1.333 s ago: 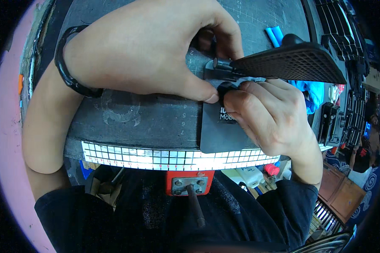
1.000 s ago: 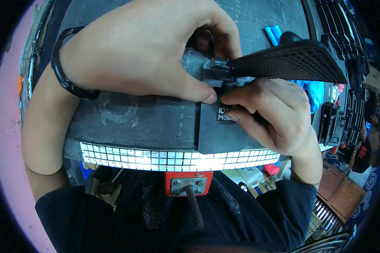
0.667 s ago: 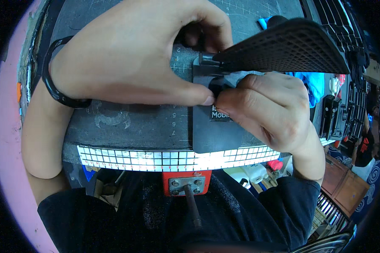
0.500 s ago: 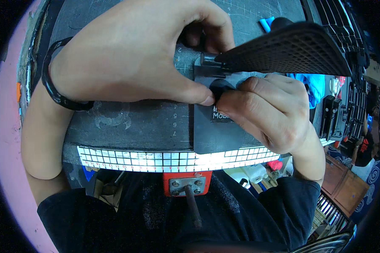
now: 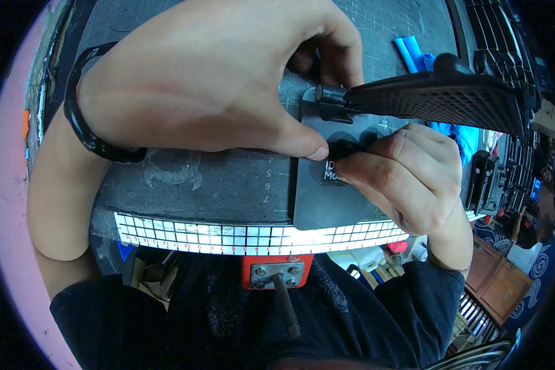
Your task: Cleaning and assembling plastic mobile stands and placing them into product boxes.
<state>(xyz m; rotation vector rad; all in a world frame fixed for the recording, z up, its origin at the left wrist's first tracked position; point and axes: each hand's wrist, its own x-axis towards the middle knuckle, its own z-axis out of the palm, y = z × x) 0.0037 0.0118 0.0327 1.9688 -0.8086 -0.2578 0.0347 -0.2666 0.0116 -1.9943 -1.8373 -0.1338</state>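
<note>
My left hand arches over, thumb tip above the grey round-cornered plate, fingers curled near the black textured paddle; my right hand bunches beside the plate's printed label (whether either grips anything, I can't tell from here). The plate lies on the gridded mat, overlapping the white ruler strip; blue cloth sits rightward.
</note>
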